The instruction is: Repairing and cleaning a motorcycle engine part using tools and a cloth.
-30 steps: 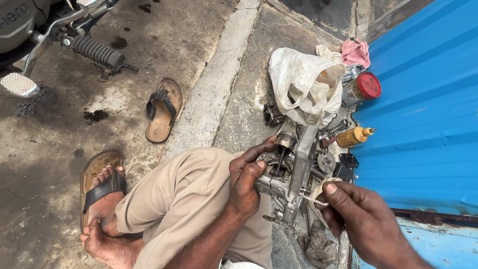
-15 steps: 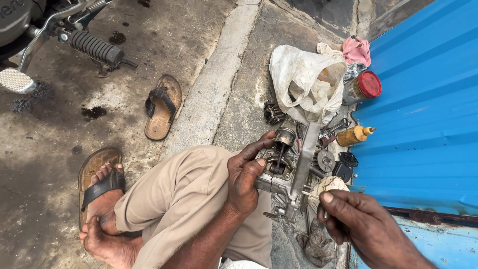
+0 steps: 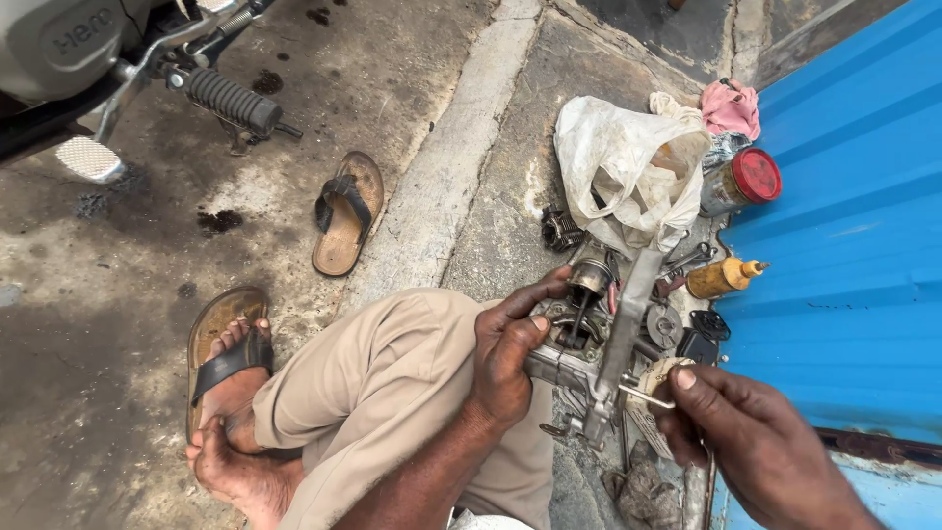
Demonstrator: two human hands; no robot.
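A blue metal wall (image 3: 844, 255) fills the right side of the scene, and stained concrete ground (image 3: 128, 294) spreads over the left and far parts. At the far left stands part of a motorcycle (image 3: 69, 49) with a ribbed black footpeg (image 3: 231, 100). The person's leg in tan trousers (image 3: 392, 393) crosses the near middle, the bare foot resting on a brown sandal (image 3: 221, 363); a second sandal (image 3: 346, 211) lies apart, farther off on the ground.

A crumpled white plastic bag (image 3: 628, 172) sits far right of centre, with a pink rag (image 3: 731, 106) beyond it and a red-lidded jar (image 3: 743, 182) just beside it against the wall. A small yellow bottle (image 3: 721, 278) lies nearer, next to the wall.

The greasy metal engine assembly (image 3: 589, 344) sits on the ground between the knee and the wall, right of centre. The left hand (image 3: 510, 348) grips its left side, fingers curled around the housing and the thumb reaching up toward a small cylindrical part. The right hand (image 3: 746, 442), at the near right, has its fingers pressed together, pinching a thin metal pin (image 3: 648, 396) that touches the near end of the assembly. A dirty grey cloth (image 3: 643, 491) lies on the ground just below.
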